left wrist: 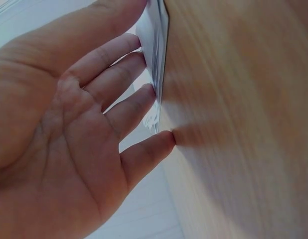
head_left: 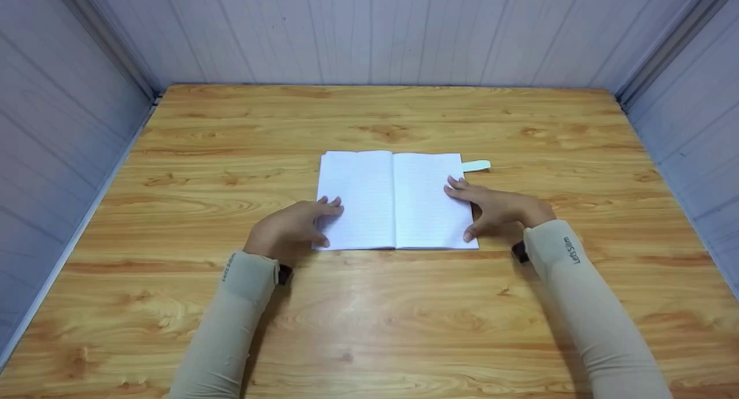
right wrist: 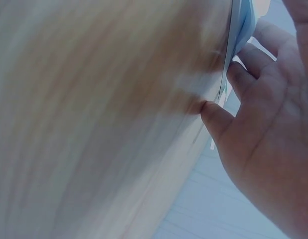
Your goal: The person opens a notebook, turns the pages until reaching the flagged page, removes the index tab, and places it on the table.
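Observation:
An open notebook (head_left: 364,185) lies flat on the table, its ruled pages facing up and its centre fold running away from me. My left hand (head_left: 293,223) is at the left page's outer edge, fingertips and thumb over the paper. On the other side, my right hand (head_left: 503,207) rests its fingers and thumb along the right page's edge. A pale tab (head_left: 476,166) sticks out past the upper right edge. In the left wrist view, the extended fingers meet the notebook's page edges (left wrist: 156,55), the little finger down at the table. The right wrist view shows similar contact.
The wood-grain table (head_left: 358,318) spreads around the notebook on all sides. Pale panel walls (head_left: 369,35) enclose it at the back, left and right. Both forearms wear light sleeves (head_left: 222,324), with a dark device (head_left: 284,274) at the left wrist.

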`<state>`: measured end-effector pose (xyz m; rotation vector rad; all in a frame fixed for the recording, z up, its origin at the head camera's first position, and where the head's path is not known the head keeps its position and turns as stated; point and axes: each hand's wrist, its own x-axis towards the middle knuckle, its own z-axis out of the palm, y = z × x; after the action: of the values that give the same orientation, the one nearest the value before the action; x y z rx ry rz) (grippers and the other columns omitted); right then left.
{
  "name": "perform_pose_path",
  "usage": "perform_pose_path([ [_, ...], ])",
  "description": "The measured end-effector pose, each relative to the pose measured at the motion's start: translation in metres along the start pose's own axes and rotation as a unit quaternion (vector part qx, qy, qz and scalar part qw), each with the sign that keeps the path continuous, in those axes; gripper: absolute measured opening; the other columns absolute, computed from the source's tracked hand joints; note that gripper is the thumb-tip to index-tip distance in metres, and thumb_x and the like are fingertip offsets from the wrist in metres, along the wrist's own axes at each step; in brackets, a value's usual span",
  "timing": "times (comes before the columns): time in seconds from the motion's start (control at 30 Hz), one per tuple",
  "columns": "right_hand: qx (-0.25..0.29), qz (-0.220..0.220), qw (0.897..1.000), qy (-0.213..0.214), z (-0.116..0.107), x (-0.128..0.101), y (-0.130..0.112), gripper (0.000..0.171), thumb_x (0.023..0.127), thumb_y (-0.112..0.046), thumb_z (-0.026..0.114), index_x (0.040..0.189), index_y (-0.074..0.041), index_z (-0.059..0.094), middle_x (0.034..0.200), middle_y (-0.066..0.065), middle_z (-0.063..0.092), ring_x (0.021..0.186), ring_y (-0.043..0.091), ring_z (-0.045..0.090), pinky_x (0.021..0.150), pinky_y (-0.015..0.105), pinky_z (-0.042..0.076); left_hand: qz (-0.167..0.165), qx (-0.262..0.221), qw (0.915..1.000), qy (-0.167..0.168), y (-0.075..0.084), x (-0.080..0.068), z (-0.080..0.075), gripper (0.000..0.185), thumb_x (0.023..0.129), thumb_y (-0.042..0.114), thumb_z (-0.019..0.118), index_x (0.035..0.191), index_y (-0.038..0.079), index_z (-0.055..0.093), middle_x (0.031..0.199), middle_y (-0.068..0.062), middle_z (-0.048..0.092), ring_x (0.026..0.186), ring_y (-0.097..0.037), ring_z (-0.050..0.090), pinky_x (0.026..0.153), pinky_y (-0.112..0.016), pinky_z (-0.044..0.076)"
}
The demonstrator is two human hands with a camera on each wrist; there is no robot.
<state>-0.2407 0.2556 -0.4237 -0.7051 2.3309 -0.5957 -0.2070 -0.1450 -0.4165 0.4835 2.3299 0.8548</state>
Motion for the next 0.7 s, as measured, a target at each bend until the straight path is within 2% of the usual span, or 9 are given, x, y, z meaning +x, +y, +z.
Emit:
perform_pose_path([
  [0.27, 0.001, 0.014, 1.000, 0.001, 0.0004, -0.0005, -0.0019, 0.103, 0.079, -0.042, 0.075, 0.155, -0.016, 0.010, 0.163, 0.002, -0.010, 0.149, 0.027, -0.012, 0.119, 0.055, 0.000, -0.011, -0.005, 0.9999, 0.002, -0.0002, -0.0001, 0.0008, 0.076, 0.084, 0.000, 0.069, 0.149, 0.017, 0.033, 0.159, 0.009, 0.019, 0.150, -0.012, 0.005, 0.122, -0.039, 0.009],
  [0.37, -0.002, 0.018, 1.000, 0.001, 0.0005, -0.0001, -0.0020, 0.101, 0.081, -0.045, 0.072, 0.155, -0.017, 0.010, 0.163, 0.001, -0.010, 0.149, 0.027, -0.012, 0.119, 0.055, 0.000, -0.011, 0.008, 0.9999, 0.001, 0.0000, -0.0002, 0.0012, 0.076, 0.085, 0.001, 0.069, 0.149, 0.017, 0.033, 0.159, 0.009, 0.018, 0.150, -0.013, 0.004, 0.122, -0.039, 0.009],
  [0.7, 0.002, 0.000, 1.000, -0.001, -0.0012, 0.0010, -0.0008, 0.094, 0.087, -0.045, 0.066, 0.155, -0.012, 0.010, 0.162, 0.005, -0.010, 0.149, 0.029, -0.012, 0.119, 0.054, 0.001, -0.030, -0.013, 0.9994, 0.012, 0.0066, -0.0021, 0.0041, 0.076, 0.085, -0.002, 0.067, 0.149, 0.017, 0.032, 0.159, 0.012, 0.019, 0.149, -0.012, 0.005, 0.122, -0.039, 0.007],
])
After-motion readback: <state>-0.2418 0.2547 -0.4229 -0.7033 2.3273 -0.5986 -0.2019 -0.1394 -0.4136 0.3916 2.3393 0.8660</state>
